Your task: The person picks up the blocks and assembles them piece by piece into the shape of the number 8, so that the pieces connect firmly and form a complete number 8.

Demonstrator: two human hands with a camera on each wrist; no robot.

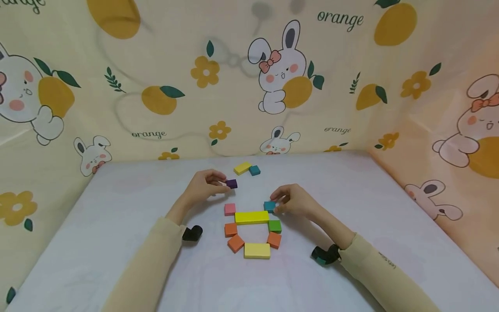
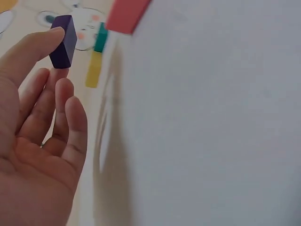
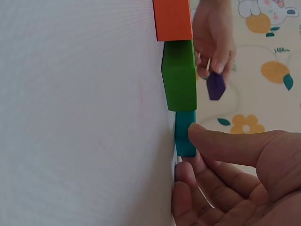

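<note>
Between thumb and fingertips my left hand pinches a purple block, held above the table; the left wrist view shows the purple block tilted on edge. My right hand has its thumb and a finger on a teal block, which stands on the table by the right end of a long yellow block. In the right wrist view the teal block lines up beside a green block. A pink block sits at the long block's left end.
Orange blocks, a green block and a pale yellow block form a ring below the long block. Farther back lie a yellow block and another teal block. A printed cloth wall stands behind the table.
</note>
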